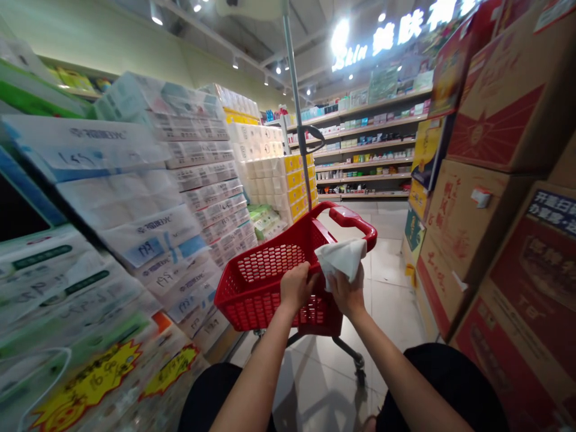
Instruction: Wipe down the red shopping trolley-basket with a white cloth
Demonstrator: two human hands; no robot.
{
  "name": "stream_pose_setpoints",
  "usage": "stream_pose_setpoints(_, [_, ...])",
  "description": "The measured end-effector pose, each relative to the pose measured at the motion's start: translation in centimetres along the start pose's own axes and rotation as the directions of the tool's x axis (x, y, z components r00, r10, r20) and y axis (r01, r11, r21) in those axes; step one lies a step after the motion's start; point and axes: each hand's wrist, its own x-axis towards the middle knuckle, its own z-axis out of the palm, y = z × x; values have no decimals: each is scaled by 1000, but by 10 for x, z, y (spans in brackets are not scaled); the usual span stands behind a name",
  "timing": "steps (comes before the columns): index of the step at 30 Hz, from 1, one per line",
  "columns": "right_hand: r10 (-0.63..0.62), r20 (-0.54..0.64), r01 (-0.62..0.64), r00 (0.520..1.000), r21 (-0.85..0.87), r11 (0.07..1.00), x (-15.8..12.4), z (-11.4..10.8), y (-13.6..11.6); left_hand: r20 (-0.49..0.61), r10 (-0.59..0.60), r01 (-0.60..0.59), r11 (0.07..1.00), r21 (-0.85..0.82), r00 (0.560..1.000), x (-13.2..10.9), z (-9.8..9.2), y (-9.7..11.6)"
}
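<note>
A red plastic shopping cart (265, 306) with perforated sides stands in front of me, its basket seen from the side. My left hand (294, 287) is closed around the near upper rim of the basket. In my right hand (347, 291) is a white cloth (342, 257), bunched and pressed against the basket close to the handle end. The cart's red handle (353, 219) rises just behind the cloth. Part of the rim is hidden behind the cloth and my fingers.
Stacked tissue packs (202, 180) line the left side, with yellow price signs (90, 381) low down. Cardboard boxes (477, 222) are piled on the right. A metal pole (294, 78) stands behind the cart. Shelves of small products (364, 144) fill the back. A caster (360, 371) rests on the tiled floor.
</note>
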Motion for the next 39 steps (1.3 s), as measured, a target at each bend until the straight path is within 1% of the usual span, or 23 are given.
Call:
stream_pose_setpoints(1, [53, -38, -54, 998, -16, 998, 11, -6, 6, -5, -2, 2, 1000, -1, 1000, 1, 0, 1])
stream_pose_setpoints(2, [75, -64, -76, 995, -27, 997, 21, -12, 13, -8, 0, 0, 1000, -6, 1000, 2, 0, 2])
stream_pose_setpoints(3, [68, -72, -70, 995, -38, 997, 31, -19, 21, -6, 1, -1, 1000, -12, 1000, 4, -1, 2])
stream_pose_setpoints(7, [-88, -18, 87, 996, -85, 993, 64, -48, 60, 37, -3, 4, 1000, -9, 999, 10, -3, 4])
stream_pose_setpoints(10, [-218, 64, 222, 974, -74, 972, 84, -65, 91, 60, -11, 9, 1000, 20, 998, 13, -4, 4])
stream_pose_setpoints(13, [-266, 82, 268, 960, -18, 963, 97, -75, 111, 91, -20, 15, 998, 53, 996, 16, -5, 4])
stream_pose_setpoints(16, [-252, 82, 250, 964, 33, 968, 98, -77, 111, 115, -41, 30, 995, 95, 993, 20, -7, 5])
stream_pose_setpoints(19, [-263, 114, 259, 958, 49, 965, 93, -73, 98, 114, -44, 31, 993, 113, 992, 27, -10, 10])
stream_pose_setpoints(23, [-256, 164, 252, 952, 47, 967, 89, -71, 78, 118, 23, -21, 1000, -22, 993, 38, -7, 25])
stream_pose_setpoints(25, [-273, 179, 262, 945, 85, 961, 91, -75, 75, 104, 17, -11, 998, -62, 994, 41, -3, 30])
stream_pose_setpoints(27, [-314, 194, 286, 930, 157, 945, 95, -81, 79, 70, -19, 24, 998, -60, 997, 41, 0, 32])
stream_pose_setpoints(29, [-315, 184, 274, 931, 217, 937, 97, -87, 88, 40, -40, 42, 998, -54, 998, 39, 1, 30])
stream_pose_setpoints(32, [-251, 150, 217, 956, 213, 953, 99, -91, 106, 27, -32, 33, 998, -57, 999, 33, 0, 24])
stream_pose_setpoints(34, [-257, 157, 225, 954, 195, 955, 99, -89, 113, 33, -13, 15, 998, -64, 999, 30, -2, 21])
stream_pose_setpoints(36, [-283, 161, 248, 946, 207, 946, 98, -87, 111, 34, 6, -3, 997, -75, 999, 28, -3, 19])
stream_pose_setpoints(39, [-274, 93, 242, 957, 264, 934, 98, -90, 99, 19, 25, -23, 996, -88, 1000, 25, -5, 17])
